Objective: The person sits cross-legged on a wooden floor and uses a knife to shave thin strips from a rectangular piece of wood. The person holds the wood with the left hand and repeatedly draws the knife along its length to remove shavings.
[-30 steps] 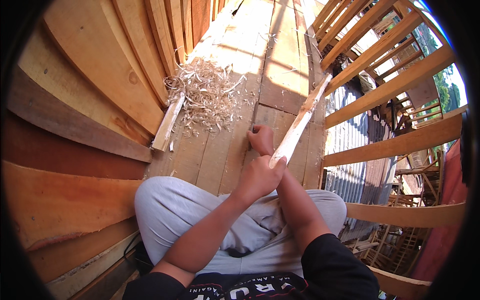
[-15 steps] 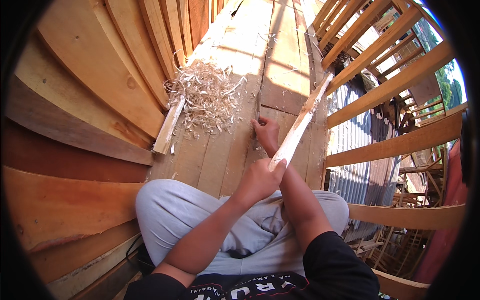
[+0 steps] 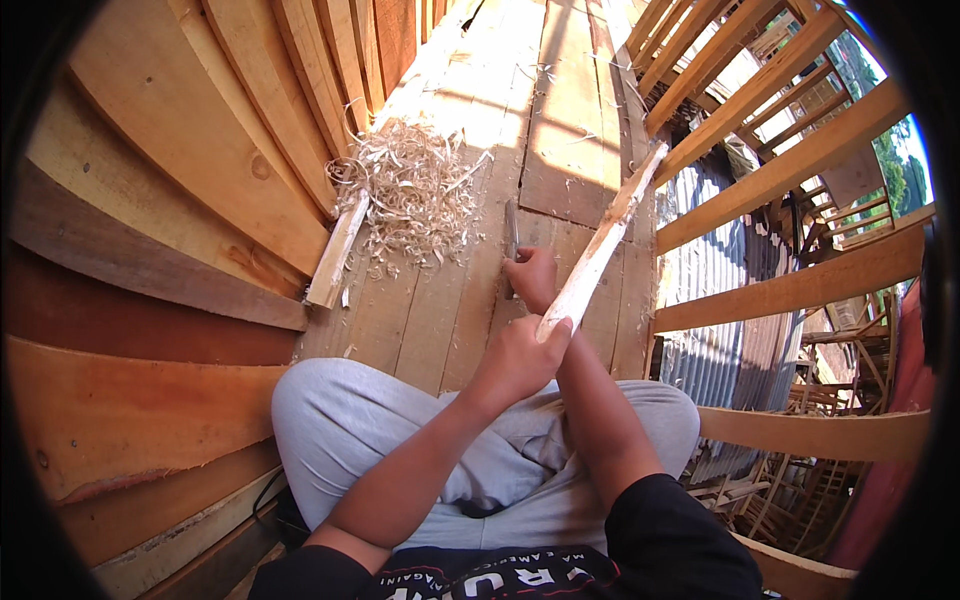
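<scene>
Pale along its near stretch, a long wooden stick [image 3: 588,273] slants from my left grip [image 3: 522,356], which is wrapped around its near end, over the floorboards [image 3: 425,315] toward the slatted railing [image 3: 785,305]. My right grip [image 3: 534,274] seems pinched on a narrow grey blade [image 3: 512,222]. I judge the near part pared; the far end, brown and rough, looks unfinished. Curled shavings [image 3: 415,190] lie heaped leftward.
</scene>
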`<state>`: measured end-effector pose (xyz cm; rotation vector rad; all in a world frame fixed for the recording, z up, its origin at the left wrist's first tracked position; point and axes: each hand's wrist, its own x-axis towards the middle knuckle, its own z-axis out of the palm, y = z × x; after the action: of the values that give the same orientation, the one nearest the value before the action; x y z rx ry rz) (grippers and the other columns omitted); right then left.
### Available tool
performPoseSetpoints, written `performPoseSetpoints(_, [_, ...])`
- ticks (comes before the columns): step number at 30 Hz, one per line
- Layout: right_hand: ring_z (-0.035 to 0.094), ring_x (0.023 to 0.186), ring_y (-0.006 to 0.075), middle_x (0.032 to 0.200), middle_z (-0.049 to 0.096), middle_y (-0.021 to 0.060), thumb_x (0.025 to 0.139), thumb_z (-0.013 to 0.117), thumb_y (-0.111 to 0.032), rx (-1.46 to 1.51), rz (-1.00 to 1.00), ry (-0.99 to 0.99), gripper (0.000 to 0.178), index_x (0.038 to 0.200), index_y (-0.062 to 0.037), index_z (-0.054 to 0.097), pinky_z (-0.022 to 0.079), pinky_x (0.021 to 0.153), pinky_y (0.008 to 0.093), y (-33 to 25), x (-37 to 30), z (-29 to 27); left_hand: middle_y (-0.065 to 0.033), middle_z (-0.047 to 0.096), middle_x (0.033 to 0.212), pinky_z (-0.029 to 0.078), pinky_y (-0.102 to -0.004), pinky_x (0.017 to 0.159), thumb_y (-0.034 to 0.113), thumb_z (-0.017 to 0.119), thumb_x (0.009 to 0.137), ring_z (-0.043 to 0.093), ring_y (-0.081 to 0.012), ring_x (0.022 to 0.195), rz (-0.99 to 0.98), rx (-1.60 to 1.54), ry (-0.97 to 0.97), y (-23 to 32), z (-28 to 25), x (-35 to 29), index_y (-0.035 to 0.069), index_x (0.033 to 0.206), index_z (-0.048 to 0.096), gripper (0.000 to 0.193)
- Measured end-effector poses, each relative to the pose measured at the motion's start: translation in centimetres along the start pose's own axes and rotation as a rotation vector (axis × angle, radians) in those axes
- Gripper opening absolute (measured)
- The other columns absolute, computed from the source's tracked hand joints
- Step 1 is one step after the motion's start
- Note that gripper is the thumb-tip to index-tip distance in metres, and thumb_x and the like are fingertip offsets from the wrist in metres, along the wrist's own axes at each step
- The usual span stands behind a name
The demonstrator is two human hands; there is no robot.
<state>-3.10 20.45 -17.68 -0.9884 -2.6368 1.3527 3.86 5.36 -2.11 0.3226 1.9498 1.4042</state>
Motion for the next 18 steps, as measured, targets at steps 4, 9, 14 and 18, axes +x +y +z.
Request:
performPoseSetpoints(4, [0.07, 0.071, 0.0237, 0.079, 0.07, 0.0187, 0.07, 0.074, -0.012, -0.22, 0.096, -0.037, 0.028, 0.091, 0.0063, 0.068, 0.054, 0.066, 0.0373, -1.6, -3.9, 1.7, -0.0231, 0.066, 0.079, 0.051, -0.0407, 0.073, 0.049, 0.05, 0.094, 0.068, -0.0323, 0.079, -0.061, 0.027, 0.005, -0.9, 0.2, 0.4, -0.007, 0.094, 0.065, 0.058])
performPoseSetpoints(9, [0.071, 0.079, 0.0293, 0.085, 0.071, 0.0212, 0.068, 0.073, -0.012, -0.004, 0.127, -0.129, 0.031, 0.093, 0.0054, 0.068, 0.055, 0.071, 0.0382, -1.4, -6.4, 4.6, -0.0286, 0.066, 0.082, 0.051, -0.0419, 0.079, 0.049, 0.049, 0.094, 0.068, -0.0374, 0.085, -0.018, 0.105, 0.057, -1.2, 0.5, 0.5, -0.011, 0.099, 0.064, 0.063])
performPoseSetpoints(14, [0.07, 0.079, 0.0247, 0.086, 0.071, 0.0158, 0.069, 0.077, -0.013, 0.123, -0.093, -0.162, 0.037, 0.1, 0.0022, 0.067, 0.055, 0.072, 0.0362, 0.2, -5.7, 5.5, -0.0292, 0.066, 0.084, 0.051, -0.0418, 0.081, 0.049, 0.049, 0.094, 0.068, -0.0386, 0.087, 0.002, 0.113, 0.065, -1.5, 0.6, 0.7, -0.012, 0.1, 0.064, 0.063])
performPoseSetpoints(18, [0.07, 0.081, 0.0278, 0.086, 0.071, 0.0172, 0.07, 0.075, -0.014, 0.075, -0.166, -0.092, 0.036, 0.102, 0.0004, 0.067, 0.055, 0.075, 0.0373, -1.9, -6.9, 4.2, -0.0288, 0.067, 0.085, 0.051, -0.0414, 0.082, 0.048, 0.049, 0.094, 0.068, -0.0378, 0.087, -0.004, 0.069, 0.049, -1.3, 0.5, 0.6, -0.012, 0.101, 0.064, 0.062])
